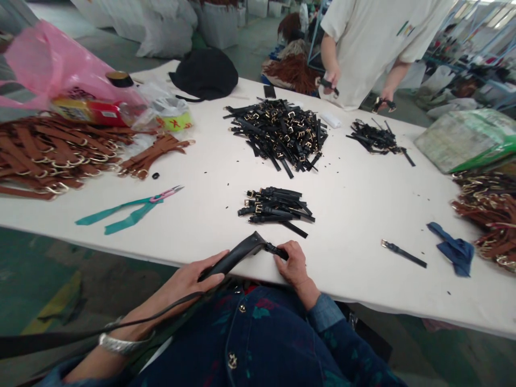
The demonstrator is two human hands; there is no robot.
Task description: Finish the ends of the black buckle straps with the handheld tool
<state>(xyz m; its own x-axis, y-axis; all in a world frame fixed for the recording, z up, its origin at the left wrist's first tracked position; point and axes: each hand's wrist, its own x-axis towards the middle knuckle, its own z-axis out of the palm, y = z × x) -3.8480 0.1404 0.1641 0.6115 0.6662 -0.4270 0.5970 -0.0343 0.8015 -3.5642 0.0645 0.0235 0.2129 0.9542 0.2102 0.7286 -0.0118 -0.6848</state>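
1. the left hand (191,282) is wrapped around a wide black piece (237,257), thumb and fingers on opposite sides; this grip likely steadies it.
2. the right hand (295,264) pinches a short black strap (277,250) where it meets that piece, probably for finer control; whether they are fastened together, i cannot tell.
3. both lie over the near edge of the table (350,215), in front of the body, presumably for easy reach.
4. the wide piece's long axis slants from the left hand up and rightward, its tip pointing away; the short strap slopes down rightward from there.
5. just beyond, a small pile of buckled straps (278,209) has mostly buckles left, tails right, perhaps for quick picking.
6. the scissors (133,207) lie well apart at left, blades pointing right, seemingly set aside.
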